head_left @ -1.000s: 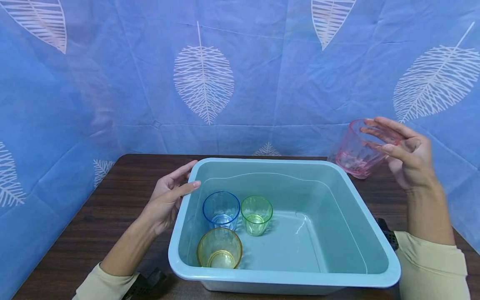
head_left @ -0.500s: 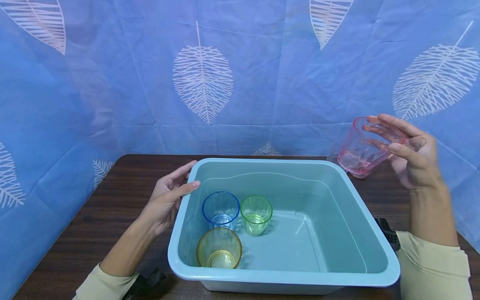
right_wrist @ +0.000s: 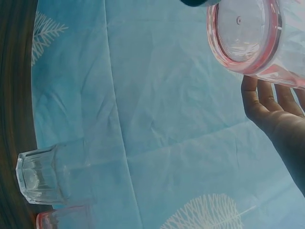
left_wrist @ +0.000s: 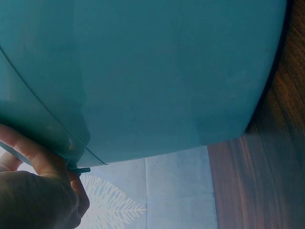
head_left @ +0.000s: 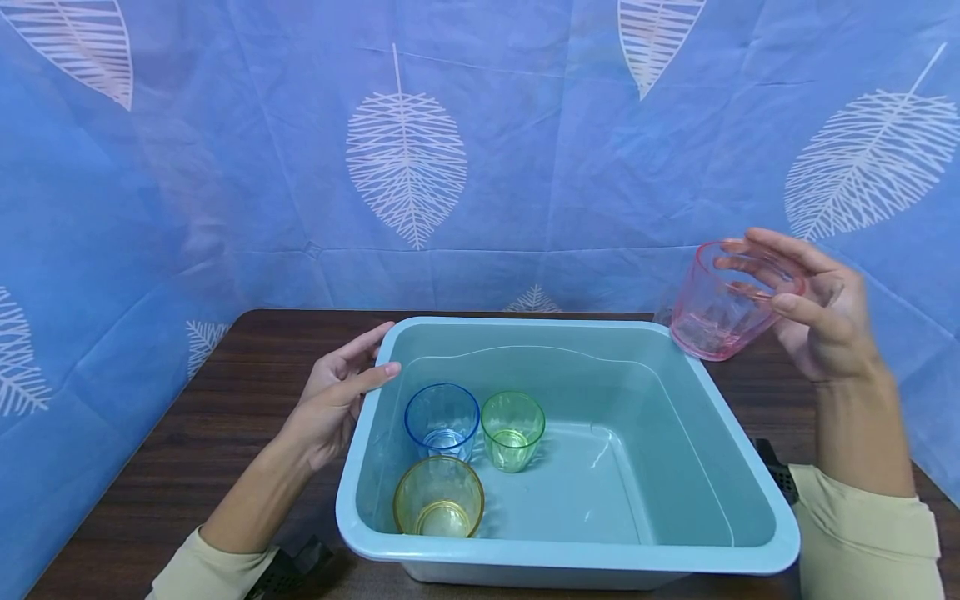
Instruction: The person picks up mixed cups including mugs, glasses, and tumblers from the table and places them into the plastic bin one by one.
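Note:
My right hand (head_left: 821,308) holds a clear pink cup (head_left: 708,321) by its side, near the rim. The cup is tilted, its base over the back right corner of the light blue basin (head_left: 570,557); whether it touches the rim I cannot tell. In the right wrist view the pink cup's base (right_wrist: 240,28) shows at the top, fingers along its side. My left hand (head_left: 333,396) grips the basin's left rim, thumb on top, other fingers outside. A blue cup (head_left: 442,417), a green cup (head_left: 513,429) and a yellow cup (head_left: 439,500) stand upright inside the basin's left part.
Behind the basin's back right corner, the right wrist view shows a clear faceted glass (right_wrist: 40,176) on the table, with a pink-rimmed cup (right_wrist: 64,217) beside it, partly cut off. The dark wooden table (head_left: 225,400) ends at a blue leaf-patterned cloth (head_left: 510,150).
The pink cup and my right hand shift slightly right and up, then back left, bringing the cup's base over the basin's corner. My left hand, the basin and its cups stay still.

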A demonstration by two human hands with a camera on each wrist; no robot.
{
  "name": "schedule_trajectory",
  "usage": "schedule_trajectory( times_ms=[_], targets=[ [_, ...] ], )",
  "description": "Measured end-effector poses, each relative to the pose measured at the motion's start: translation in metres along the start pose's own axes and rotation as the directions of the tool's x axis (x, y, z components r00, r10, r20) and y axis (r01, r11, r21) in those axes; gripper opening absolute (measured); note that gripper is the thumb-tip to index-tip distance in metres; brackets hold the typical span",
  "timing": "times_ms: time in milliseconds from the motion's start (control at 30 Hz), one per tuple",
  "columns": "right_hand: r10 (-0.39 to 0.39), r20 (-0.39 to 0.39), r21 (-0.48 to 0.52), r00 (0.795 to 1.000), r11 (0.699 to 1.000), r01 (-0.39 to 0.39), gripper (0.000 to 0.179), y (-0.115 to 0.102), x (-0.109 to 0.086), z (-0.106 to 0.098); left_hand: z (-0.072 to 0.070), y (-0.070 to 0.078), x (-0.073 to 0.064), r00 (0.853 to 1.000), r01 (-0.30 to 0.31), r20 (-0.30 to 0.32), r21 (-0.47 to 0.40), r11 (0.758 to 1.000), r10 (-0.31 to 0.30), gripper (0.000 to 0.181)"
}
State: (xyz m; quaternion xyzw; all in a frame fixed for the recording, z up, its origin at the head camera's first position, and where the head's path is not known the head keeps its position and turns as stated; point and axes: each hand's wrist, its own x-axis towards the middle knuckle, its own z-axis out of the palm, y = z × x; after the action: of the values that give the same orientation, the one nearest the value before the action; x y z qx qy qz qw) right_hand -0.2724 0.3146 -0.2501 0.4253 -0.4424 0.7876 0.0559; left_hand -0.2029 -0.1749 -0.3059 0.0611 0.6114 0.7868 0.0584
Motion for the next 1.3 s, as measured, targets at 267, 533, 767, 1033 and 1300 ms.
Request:
schedule_trajectory(
  times_ms=[267,533,767,1033,1300],
  targets=[
    [-0.005,0.018,0.006,1.0,1.0,0.005,0.057,-0.003,0.002,0.011,0.0,0.001,0.0,1.0,0.005,0.0,-0.005,1.0,-0.005,0.064],
    [-0.027,0.063,0.006,0.998,1.0,0.027,0.06,-0.004,0.004,0.021,0.0,0.001,0.0,1.0,0.013,-0.002,0.006,1.0,-0.013,0.064],
    [-0.042,0.133,0.02,0.99,0.999,0.04,0.063,-0.005,0.008,0.031,-0.001,0.001,0.001,1.0,0.012,0.001,0.005,1.0,-0.012,0.064],
    [-0.054,0.169,0.04,0.984,0.998,0.048,0.063,-0.006,0.009,0.042,-0.001,0.002,0.002,1.0,0.011,0.004,0.001,1.0,-0.011,0.064],
    [-0.036,0.218,0.047,0.975,0.999,0.026,0.062,-0.006,0.01,0.047,-0.001,0.002,0.001,1.0,0.014,0.005,-0.009,1.0,-0.014,0.064]
  ],
)
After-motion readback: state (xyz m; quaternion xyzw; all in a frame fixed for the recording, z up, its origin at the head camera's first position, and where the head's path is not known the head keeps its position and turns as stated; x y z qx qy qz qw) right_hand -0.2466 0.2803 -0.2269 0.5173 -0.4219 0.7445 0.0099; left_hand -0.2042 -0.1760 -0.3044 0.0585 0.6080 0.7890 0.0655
